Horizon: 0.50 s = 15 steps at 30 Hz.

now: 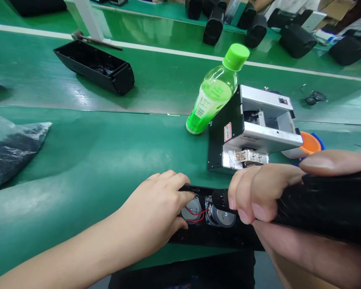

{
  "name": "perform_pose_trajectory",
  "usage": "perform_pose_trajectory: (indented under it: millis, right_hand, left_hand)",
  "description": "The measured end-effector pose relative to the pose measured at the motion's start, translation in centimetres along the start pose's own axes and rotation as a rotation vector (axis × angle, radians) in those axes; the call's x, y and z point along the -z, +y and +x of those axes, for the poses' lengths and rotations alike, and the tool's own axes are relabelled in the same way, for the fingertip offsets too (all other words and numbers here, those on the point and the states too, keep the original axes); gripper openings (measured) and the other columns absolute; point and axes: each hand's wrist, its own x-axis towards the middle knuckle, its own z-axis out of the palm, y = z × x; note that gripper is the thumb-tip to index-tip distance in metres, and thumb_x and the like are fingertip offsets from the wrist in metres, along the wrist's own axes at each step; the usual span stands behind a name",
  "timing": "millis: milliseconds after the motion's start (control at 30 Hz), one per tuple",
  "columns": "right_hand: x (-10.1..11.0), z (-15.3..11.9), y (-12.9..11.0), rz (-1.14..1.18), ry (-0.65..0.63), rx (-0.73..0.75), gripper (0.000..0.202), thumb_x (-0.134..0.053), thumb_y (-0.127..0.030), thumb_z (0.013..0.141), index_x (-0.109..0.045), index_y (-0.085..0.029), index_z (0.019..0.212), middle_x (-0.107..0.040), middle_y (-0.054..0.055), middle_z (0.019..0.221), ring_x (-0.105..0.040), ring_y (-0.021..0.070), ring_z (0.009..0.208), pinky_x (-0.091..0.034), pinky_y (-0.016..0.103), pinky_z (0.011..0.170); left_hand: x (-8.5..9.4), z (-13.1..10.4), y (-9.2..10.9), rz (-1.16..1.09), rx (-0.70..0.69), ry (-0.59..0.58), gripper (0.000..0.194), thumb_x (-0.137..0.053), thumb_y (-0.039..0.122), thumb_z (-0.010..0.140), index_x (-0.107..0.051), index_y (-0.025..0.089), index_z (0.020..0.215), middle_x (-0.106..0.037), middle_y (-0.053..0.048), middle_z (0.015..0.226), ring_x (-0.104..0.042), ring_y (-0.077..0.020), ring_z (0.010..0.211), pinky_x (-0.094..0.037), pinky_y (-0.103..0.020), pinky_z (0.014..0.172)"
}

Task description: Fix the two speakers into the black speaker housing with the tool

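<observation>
Speaker housing (210, 237), black and open-topped, lies at the near edge of the green bench (93, 160), with two round drivers (221, 216) and red wires (195, 216) showing inside. Left hand (156, 208) presses down on its left end, fingers curled onto a driver. Right hand (276, 196) is wrapped tight around a black power screwdriver (325, 204), tip over the housing. Just beyond stand a metal screw feeder (255, 128) and a tilted green-capped bottle (216, 90); another empty housing (96, 66) lies far left.
</observation>
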Motion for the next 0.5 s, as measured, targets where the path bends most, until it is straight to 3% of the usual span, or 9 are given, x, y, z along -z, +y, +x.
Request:
perform_pose_trajectory:
  millis: [100, 233, 400, 500]
  right_hand:
    - [0.2, -0.1, 0.2, 0.159, -0.001, -0.033, 0.035, -0.04, -0.032, 0.114, -0.07, -0.04, 0.128, -0.072, 0.003, 0.077, -0.068, 0.0276, 0.059, -0.063, 0.052, 0.058]
    - [-0.1, 0.1, 0.2, 0.139, -0.012, -0.019, 0.045, -0.028, -0.037, 0.117, -0.07, -0.042, 0.131, -0.072, 0.004, 0.078, -0.07, 0.0265, 0.06, -0.064, 0.051, 0.058]
    - [-1.4, 0.7, -0.3, 0.114, 0.072, -0.04, 0.016, -0.063, -0.041, 0.109, -0.074, -0.045, 0.12, -0.07, -0.001, 0.069, -0.068, 0.0232, 0.055, -0.063, 0.044, 0.055]
    - [-2.0, 1.1, -0.2, 0.137, 0.095, -0.018, 0.018, -0.062, -0.052, 0.109, -0.076, -0.041, 0.112, -0.068, -0.001, 0.066, -0.066, 0.0221, 0.051, -0.059, 0.042, 0.049]
  left_hand:
    - [0.0, -0.1, 0.0, -0.009, 0.003, -0.004, 0.041, -0.095, 0.032, 0.085, -0.08, 0.028, 0.123, -0.07, -0.006, 0.138, -0.069, -0.0325, 0.119, -0.063, -0.054, 0.1]
    - [0.1, -0.1, -0.1, -0.016, -0.002, -0.005, 0.041, -0.095, 0.033, 0.085, -0.08, 0.028, 0.123, -0.071, -0.005, 0.137, -0.069, -0.0324, 0.119, -0.063, -0.055, 0.101]
    - [0.0, 0.0, -0.1, -0.013, 0.002, -0.006, 0.041, -0.095, 0.033, 0.085, -0.08, 0.029, 0.123, -0.071, -0.005, 0.136, -0.068, -0.0325, 0.119, -0.063, -0.057, 0.102]
    - [0.0, 0.1, -0.3, -0.005, -0.014, -0.003, 0.041, -0.094, 0.032, 0.086, -0.079, 0.029, 0.124, -0.07, -0.006, 0.135, -0.068, -0.0325, 0.119, -0.062, -0.056, 0.103]
